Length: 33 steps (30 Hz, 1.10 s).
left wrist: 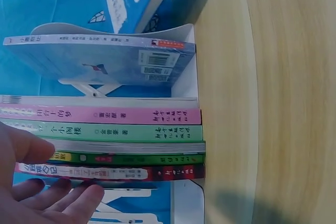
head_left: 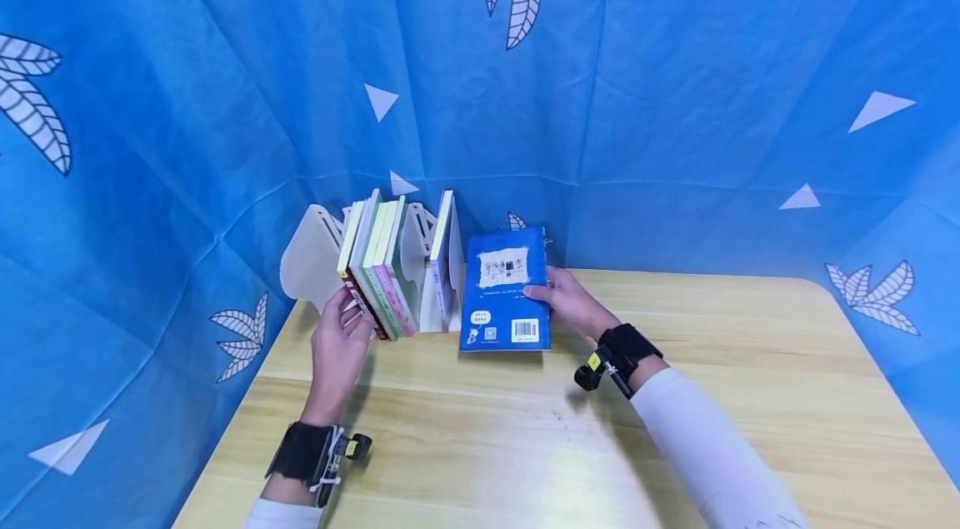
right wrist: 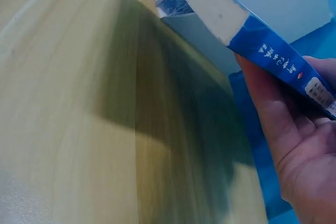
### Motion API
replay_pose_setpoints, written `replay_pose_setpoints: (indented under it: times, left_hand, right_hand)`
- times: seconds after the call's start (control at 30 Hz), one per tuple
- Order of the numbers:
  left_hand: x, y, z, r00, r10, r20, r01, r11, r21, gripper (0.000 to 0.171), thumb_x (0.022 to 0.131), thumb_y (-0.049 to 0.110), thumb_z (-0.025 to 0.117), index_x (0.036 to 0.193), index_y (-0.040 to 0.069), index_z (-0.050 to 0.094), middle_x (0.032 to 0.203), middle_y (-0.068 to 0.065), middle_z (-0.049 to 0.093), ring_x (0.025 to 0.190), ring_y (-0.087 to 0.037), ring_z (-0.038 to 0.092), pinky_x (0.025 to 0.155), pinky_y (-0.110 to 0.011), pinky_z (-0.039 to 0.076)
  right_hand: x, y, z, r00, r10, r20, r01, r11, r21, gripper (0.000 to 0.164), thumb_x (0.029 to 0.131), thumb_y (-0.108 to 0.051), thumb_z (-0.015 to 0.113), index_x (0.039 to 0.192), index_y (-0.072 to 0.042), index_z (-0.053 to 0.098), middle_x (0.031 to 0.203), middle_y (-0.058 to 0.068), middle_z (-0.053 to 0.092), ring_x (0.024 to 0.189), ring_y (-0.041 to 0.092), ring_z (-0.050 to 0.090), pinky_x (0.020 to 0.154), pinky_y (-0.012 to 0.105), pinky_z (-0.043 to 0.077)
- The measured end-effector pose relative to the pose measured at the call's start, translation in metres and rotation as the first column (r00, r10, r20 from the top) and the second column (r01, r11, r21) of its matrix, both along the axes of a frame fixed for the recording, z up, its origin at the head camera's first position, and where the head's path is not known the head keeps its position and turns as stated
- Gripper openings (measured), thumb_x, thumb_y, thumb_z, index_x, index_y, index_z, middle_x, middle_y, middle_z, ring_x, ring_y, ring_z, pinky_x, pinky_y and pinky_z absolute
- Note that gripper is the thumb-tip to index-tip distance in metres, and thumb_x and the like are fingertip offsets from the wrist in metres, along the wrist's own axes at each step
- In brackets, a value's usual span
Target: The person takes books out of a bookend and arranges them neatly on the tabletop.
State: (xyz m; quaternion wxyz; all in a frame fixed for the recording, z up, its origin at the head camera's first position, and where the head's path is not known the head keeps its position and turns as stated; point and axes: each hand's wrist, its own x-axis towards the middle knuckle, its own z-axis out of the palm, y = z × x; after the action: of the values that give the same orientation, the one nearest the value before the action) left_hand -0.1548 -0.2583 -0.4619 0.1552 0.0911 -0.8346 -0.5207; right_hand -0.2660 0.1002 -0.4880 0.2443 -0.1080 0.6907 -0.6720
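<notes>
while gripping the blue book (head_left: 502, 304) in the right hand (head_left: 573, 302), gotta watch the clearance around the white rack (head_left: 412, 250). seems lifted off the table (head_left: 712, 329) just to the right of the rack, can't really tell if touching its end panel (head_left: 455, 258). only pinched along one side tbh, with a thumb on the back cover and fingers behind, so could twist or droop at the unsupported corner near the rack, thanks to such a one-sided hold. might also catch on that end panel if swung over too low, and maybe shove the rack along the table.

over in the rack's left section, got the left hand (head_left: 343, 333) at the dark red book (left wrist: 113, 172), with a thumb across nearby spines and fingers half curled along the outer side. can't tell whether actually pinching or just resting there. could turn into dominoes: given the slack between the row of books (head_left: 382, 242) and the rack's left panel (head_left: 306, 258), might slump that way if let go suddenly. would worry the same about the thin pale book (head_left: 439, 291) in the rack's right section, seems to have room to lean on the inner side, so could tip after one careless bump from the blue book.
</notes>
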Motion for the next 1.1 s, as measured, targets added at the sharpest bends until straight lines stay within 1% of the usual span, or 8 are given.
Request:
replay_pose_setpoints:
  times: [0.13,0.33,0.43,0.53,0.73,0.87,1.03,1.1]
  left_hand:
    - [-0.003,0.000,-0.001,1.000,-0.010,0.004,0.010,1.000,0.002,0.059,0.101,0.003,0.057,0.157,0.002,0.038,0.151,-0.026,0.054,0.135,-0.042,0.059,0.111,-0.048,0.053]
    - [-0.007,0.001,0.001,0.999,-0.002,0.046,0.002,1.000,0.005,0.059,0.103,0.009,0.059,0.157,0.004,0.037,0.154,-0.025,0.051,0.137,-0.041,0.058,0.112,-0.049,0.053]
    - [-0.009,0.000,0.001,0.999,-0.010,0.052,0.010,1.000,0.008,0.060,0.102,0.007,0.057,0.159,0.006,0.035,0.156,-0.025,0.049,0.140,-0.041,0.055,0.113,-0.050,0.052]
    - [-0.011,0.000,0.003,0.999,-0.014,0.045,0.014,1.000,0.010,0.061,0.102,0.005,0.056,0.159,0.007,0.035,0.157,-0.024,0.048,0.142,-0.042,0.053,0.113,-0.053,0.052]
    - [-0.014,0.001,0.003,0.999,-0.009,0.043,0.009,1.000,0.019,0.061,0.102,0.006,0.058,0.159,0.011,0.037,0.157,-0.022,0.050,0.141,-0.042,0.054,0.111,-0.054,0.054]
    - [-0.015,0.001,0.003,0.999,-0.012,0.047,0.011,1.000,0.026,0.063,0.101,0.004,0.057,0.160,0.011,0.035,0.158,-0.023,0.049,0.141,-0.042,0.054,0.111,-0.053,0.054]
    - [-0.016,-0.001,0.003,0.998,-0.017,0.060,0.016,1.000,0.019,0.063,0.102,0.002,0.056,0.160,0.010,0.034,0.160,-0.023,0.046,0.143,-0.043,0.052,0.113,-0.053,0.052]
    - [-0.017,-0.002,0.002,0.997,-0.023,0.070,0.022,1.000,0.011,0.063,0.102,0.002,0.056,0.161,0.010,0.033,0.160,-0.023,0.045,0.144,-0.042,0.051,0.113,-0.053,0.052]
  right_hand:
    - [-0.004,-0.003,-0.008,1.000,-0.003,0.008,0.003,1.000,0.021,0.048,0.108,-0.015,0.054,0.153,-0.002,0.041,0.131,0.027,0.069,0.103,0.030,0.078,0.087,0.045,0.067]
    - [-0.004,-0.010,-0.014,1.000,0.000,0.021,-0.002,0.996,0.089,0.051,0.108,-0.017,0.053,0.156,-0.008,0.040,0.127,0.023,0.072,0.100,0.029,0.078,0.082,0.044,0.068]
    - [-0.004,-0.013,-0.016,1.000,-0.019,0.011,0.017,0.989,0.150,0.048,0.108,-0.017,0.055,0.154,-0.009,0.043,0.123,0.021,0.075,0.097,0.028,0.079,0.077,0.041,0.068]
    - [-0.005,-0.017,-0.016,0.998,-0.045,-0.041,0.054,0.966,0.251,0.045,0.106,-0.017,0.059,0.149,-0.008,0.050,0.117,0.019,0.077,0.090,0.027,0.079,0.066,0.038,0.067]
    - [-0.004,-0.023,-0.014,0.993,-0.052,-0.103,0.094,0.881,0.464,0.035,0.101,-0.018,0.067,0.130,0.002,0.061,0.104,0.020,0.078,0.075,0.024,0.077,0.055,0.037,0.064]
    - [-0.001,-0.025,-0.015,0.986,-0.073,-0.153,0.148,0.805,0.575,0.032,0.099,-0.022,0.070,0.118,0.003,0.064,0.095,0.016,0.076,0.065,0.021,0.072,0.050,0.032,0.061]
    - [0.002,-0.031,-0.020,0.965,-0.101,-0.241,0.241,0.703,0.669,0.035,0.097,-0.029,0.074,0.111,0.001,0.061,0.091,0.013,0.070,0.069,0.020,0.063,0.052,0.025,0.048]
    - [0.003,-0.032,-0.023,0.957,-0.106,-0.269,0.268,0.674,0.688,0.038,0.096,-0.030,0.075,0.111,0.003,0.062,0.092,0.013,0.068,0.072,0.021,0.062,0.056,0.025,0.047]
